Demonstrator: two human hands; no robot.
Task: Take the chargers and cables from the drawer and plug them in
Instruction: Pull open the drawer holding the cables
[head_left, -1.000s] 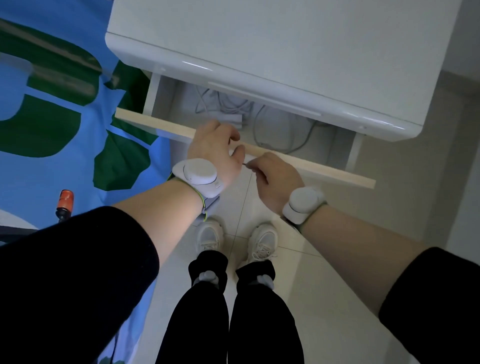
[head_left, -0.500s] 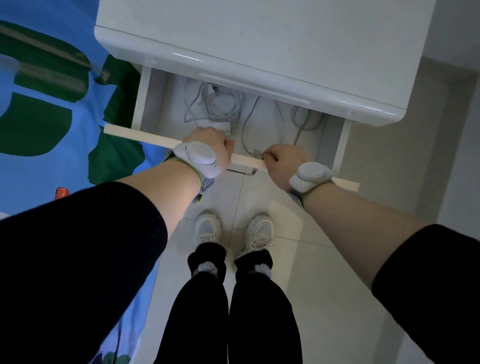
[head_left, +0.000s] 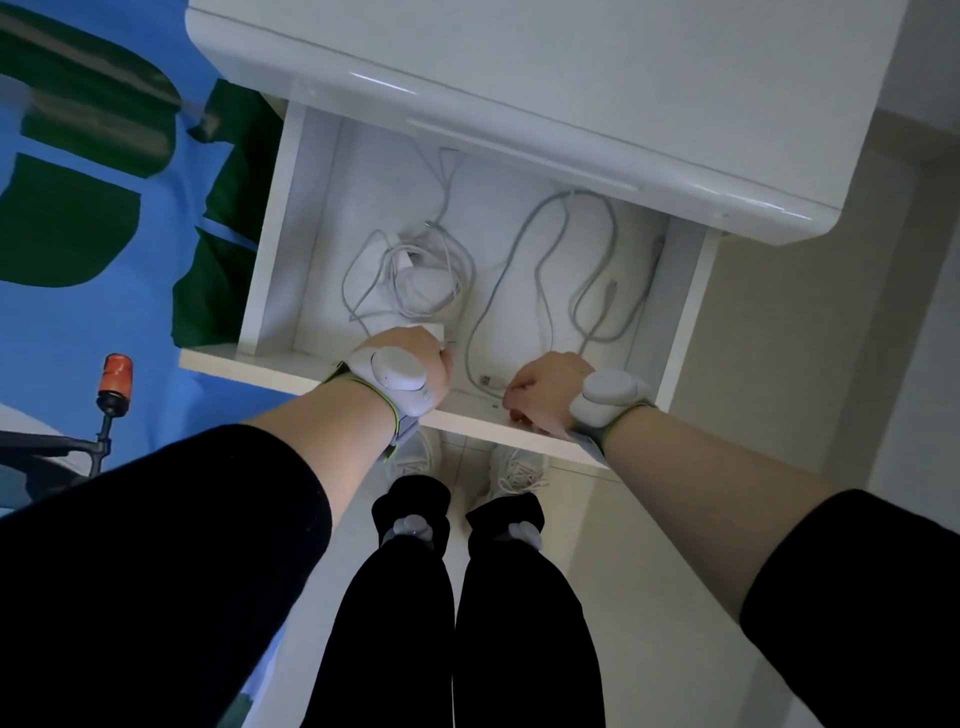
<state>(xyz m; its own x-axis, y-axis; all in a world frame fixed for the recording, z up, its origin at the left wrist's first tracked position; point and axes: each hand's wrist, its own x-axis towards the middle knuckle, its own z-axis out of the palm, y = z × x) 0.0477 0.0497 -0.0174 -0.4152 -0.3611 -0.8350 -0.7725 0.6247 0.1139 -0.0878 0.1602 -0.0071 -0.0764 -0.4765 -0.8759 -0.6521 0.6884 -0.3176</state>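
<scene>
Since a moment ago the drawer (head_left: 270, 260) is pulled much further out. Both hands are curled on its front edge, left hand (head_left: 415, 358) and right hand (head_left: 545, 387). Beyond them lie the cables (head_left: 540, 270) and, probably, a charger (head_left: 428, 283). Next: let go, reach in.

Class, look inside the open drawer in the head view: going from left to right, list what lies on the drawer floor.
Tangled white cable bundle with a charger → loose grey cable lying in long curves → drawer's right wall.
</scene>
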